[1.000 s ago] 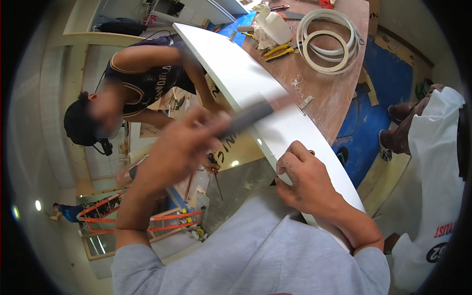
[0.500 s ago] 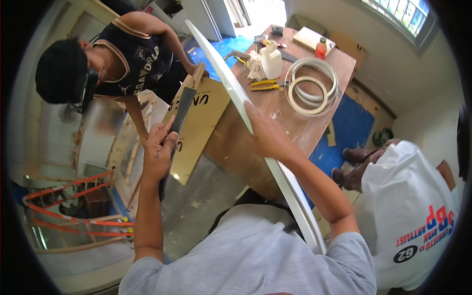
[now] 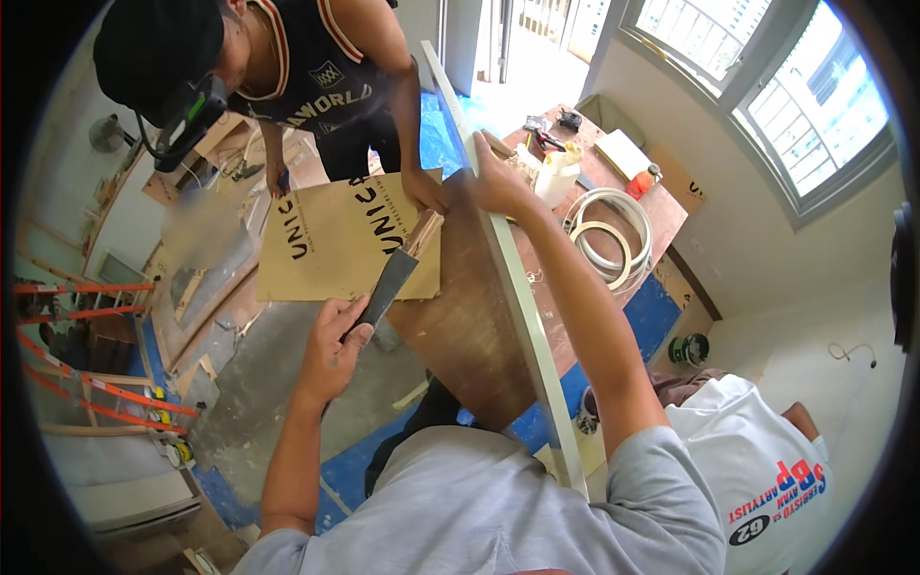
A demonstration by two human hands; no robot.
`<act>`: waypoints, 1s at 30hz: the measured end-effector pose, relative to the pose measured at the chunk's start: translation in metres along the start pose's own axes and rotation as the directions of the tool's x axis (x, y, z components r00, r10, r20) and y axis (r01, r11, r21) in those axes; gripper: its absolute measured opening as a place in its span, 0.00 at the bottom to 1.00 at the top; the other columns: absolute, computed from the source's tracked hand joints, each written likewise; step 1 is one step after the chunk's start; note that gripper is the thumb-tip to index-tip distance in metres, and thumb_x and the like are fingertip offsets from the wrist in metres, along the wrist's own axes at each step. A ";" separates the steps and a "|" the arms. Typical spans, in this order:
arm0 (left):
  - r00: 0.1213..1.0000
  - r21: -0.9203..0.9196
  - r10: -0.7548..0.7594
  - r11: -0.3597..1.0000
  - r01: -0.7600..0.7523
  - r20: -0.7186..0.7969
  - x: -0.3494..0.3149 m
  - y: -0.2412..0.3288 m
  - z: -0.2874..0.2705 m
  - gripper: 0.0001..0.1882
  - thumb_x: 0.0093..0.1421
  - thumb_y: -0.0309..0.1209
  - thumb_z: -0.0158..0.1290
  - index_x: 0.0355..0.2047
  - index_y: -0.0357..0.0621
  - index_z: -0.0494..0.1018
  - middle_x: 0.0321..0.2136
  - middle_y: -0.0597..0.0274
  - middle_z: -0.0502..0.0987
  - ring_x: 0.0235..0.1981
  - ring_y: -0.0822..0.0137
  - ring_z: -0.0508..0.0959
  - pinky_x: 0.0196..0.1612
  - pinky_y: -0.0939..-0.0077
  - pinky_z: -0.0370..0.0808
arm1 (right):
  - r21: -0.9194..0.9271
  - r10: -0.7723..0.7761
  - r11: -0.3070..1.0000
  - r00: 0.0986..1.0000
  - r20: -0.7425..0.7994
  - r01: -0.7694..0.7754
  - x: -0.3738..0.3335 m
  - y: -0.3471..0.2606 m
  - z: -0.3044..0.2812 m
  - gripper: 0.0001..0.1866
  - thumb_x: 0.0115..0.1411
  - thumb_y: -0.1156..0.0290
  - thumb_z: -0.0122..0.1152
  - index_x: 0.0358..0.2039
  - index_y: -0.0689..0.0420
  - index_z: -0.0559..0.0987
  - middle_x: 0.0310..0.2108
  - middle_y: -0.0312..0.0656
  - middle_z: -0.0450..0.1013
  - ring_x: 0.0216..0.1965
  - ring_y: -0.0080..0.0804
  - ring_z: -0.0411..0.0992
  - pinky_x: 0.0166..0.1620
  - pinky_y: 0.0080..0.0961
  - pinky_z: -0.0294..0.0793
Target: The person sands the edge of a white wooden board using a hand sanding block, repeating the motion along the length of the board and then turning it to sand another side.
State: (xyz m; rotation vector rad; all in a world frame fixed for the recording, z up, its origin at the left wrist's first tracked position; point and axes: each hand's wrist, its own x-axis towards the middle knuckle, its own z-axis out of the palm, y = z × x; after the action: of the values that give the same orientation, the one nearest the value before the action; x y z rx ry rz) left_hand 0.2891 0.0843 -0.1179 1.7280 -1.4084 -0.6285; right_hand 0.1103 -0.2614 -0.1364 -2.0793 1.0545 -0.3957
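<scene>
My left hand is closed round a wooden stick wrapped in black sheet, possibly sandpaper. Its bare wooden end points away from me, over a tan printed panel. With my right hand I grip a long, narrow pale board near its far end; some of the fingers are hidden. The board slants from my lap across the side of the brown table. Apart from the board, the stick is to its left. Across from me, a co-worker's hand rests on the panel's far edge.
On the table are coiled pale edging rolls, a white jug, a red bottle and small tools. Another person in a white shirt bends close on my right. An orange ladder lies at left.
My right hand has moved farther along the board, which now stands steeper in view. The stick is tilted more to the right. The co-worker's panel shows more broadly.
</scene>
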 end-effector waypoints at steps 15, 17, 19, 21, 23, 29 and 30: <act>0.987 -0.168 -0.157 0.973 0.160 0.033 -0.055 -0.030 0.026 0.24 0.68 0.27 0.63 0.64 0.38 0.77 0.42 0.57 0.73 0.41 0.63 0.75 0.46 0.73 0.74 | -0.064 0.012 0.998 0.988 -0.151 -0.022 0.097 0.025 -0.013 0.50 0.60 0.45 0.69 0.72 0.69 0.67 0.62 0.67 0.74 0.66 0.59 0.72 0.69 0.43 0.70; 0.974 -0.205 -0.214 0.952 0.226 0.077 -0.058 -0.024 0.029 0.24 0.69 0.28 0.63 0.65 0.39 0.76 0.43 0.58 0.73 0.42 0.65 0.74 0.47 0.75 0.74 | -0.161 0.023 0.986 0.994 -0.103 -0.039 0.066 0.021 -0.016 0.48 0.62 0.50 0.66 0.73 0.70 0.63 0.63 0.68 0.73 0.66 0.58 0.73 0.68 0.43 0.70; 0.979 -0.159 -0.179 0.968 0.193 0.097 -0.061 -0.020 0.035 0.25 0.68 0.28 0.63 0.65 0.39 0.77 0.44 0.57 0.74 0.43 0.64 0.75 0.47 0.73 0.74 | -0.279 -0.006 0.960 0.991 -0.135 -0.033 0.023 0.022 -0.015 0.46 0.62 0.57 0.64 0.74 0.71 0.63 0.64 0.66 0.74 0.64 0.54 0.75 0.66 0.40 0.71; 0.984 -0.142 -0.147 0.977 0.160 0.102 -0.062 -0.020 0.040 0.25 0.68 0.28 0.63 0.65 0.39 0.77 0.44 0.56 0.74 0.43 0.63 0.75 0.47 0.72 0.74 | -0.141 0.009 0.990 0.999 -0.036 -0.014 -0.019 0.020 -0.018 0.49 0.63 0.55 0.64 0.76 0.70 0.57 0.64 0.73 0.70 0.67 0.64 0.70 0.69 0.45 0.68; 0.988 -0.160 -0.122 0.978 0.135 0.091 -0.062 -0.022 0.047 0.25 0.67 0.28 0.62 0.65 0.39 0.77 0.44 0.55 0.74 0.42 0.62 0.76 0.46 0.71 0.74 | -0.100 -0.013 0.995 0.992 -0.126 0.000 -0.059 0.001 -0.012 0.43 0.65 0.59 0.60 0.74 0.72 0.61 0.63 0.72 0.72 0.67 0.63 0.71 0.68 0.45 0.69; 0.993 -0.146 -0.014 0.989 0.031 0.113 -0.054 -0.016 0.056 0.25 0.68 0.33 0.63 0.64 0.39 0.77 0.42 0.55 0.73 0.38 0.59 0.76 0.43 0.67 0.75 | -0.034 0.047 0.998 0.984 -0.173 -0.054 -0.137 0.009 -0.013 0.35 0.69 0.63 0.57 0.71 0.70 0.66 0.54 0.68 0.79 0.53 0.61 0.80 0.59 0.46 0.76; 0.992 -0.148 -0.023 0.988 0.041 0.122 -0.054 -0.015 0.056 0.25 0.68 0.33 0.63 0.64 0.39 0.77 0.41 0.55 0.73 0.38 0.59 0.76 0.43 0.67 0.75 | -0.049 0.052 0.997 0.985 -0.163 -0.061 -0.145 0.001 -0.016 0.35 0.68 0.63 0.57 0.71 0.69 0.66 0.52 0.67 0.80 0.50 0.60 0.81 0.56 0.47 0.77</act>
State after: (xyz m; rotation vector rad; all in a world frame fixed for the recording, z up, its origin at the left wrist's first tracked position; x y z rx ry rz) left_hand 0.2396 0.1215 -0.1671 1.6190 -1.3801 -0.8464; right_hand 0.0119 -0.1550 -0.1183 -2.0866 1.2289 -0.5205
